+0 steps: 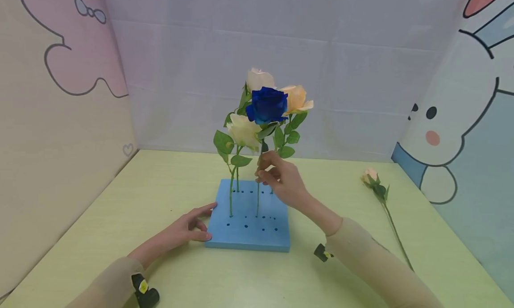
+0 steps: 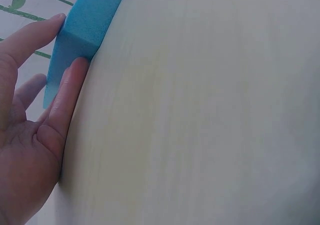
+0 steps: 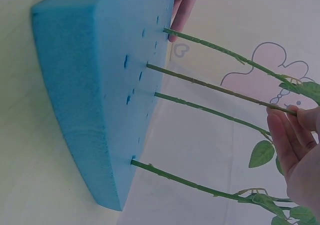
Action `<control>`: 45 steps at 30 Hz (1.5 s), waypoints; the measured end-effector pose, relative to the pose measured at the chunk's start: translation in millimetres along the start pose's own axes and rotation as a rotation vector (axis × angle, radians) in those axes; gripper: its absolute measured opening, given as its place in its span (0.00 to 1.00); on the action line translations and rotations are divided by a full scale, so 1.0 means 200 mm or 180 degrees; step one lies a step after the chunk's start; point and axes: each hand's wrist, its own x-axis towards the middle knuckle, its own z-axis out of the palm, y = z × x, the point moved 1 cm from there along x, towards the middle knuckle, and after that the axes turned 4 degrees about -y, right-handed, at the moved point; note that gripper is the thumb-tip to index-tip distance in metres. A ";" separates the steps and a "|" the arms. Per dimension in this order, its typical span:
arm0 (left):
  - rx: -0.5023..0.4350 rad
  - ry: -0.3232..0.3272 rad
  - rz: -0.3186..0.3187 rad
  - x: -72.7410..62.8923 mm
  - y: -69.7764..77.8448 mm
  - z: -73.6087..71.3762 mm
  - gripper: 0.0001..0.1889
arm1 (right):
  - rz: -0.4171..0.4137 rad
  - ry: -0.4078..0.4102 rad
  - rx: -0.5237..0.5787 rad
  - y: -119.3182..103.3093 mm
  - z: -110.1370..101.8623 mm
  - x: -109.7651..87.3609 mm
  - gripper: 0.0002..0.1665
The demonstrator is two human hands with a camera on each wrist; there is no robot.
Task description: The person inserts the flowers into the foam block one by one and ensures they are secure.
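A blue rose (image 1: 267, 105) stands upright over a light blue foam block (image 1: 249, 244). My right hand (image 1: 283, 178) pinches its stem between thumb and fingers, partway up below the bloom. In the right wrist view, the lower end of that stem (image 3: 210, 86) sits in a hole of the block. My left hand (image 1: 185, 227) touches the block's left side, thumb at the front corner and index finger further back; the left wrist view shows its fingers (image 2: 70, 92) against the side face. A cream rose (image 1: 243, 131), a pale pinkish-white rose (image 1: 260, 79) and a peach rose (image 1: 297, 99) also stand in the block.
One more peach rose (image 1: 370, 176) lies on the pale yellow table (image 1: 329, 272) at the right, its stem pointing toward the front. Several small holes dot the block's top. Cloth walls with cartoon prints enclose the table at the back and sides.
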 end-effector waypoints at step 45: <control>-0.0014 -0.0031 0.0004 0.00 -0.01 0.00 0.44 | 0.0176 -0.0220 -0.0151 0.04 0.07 -0.04 0.08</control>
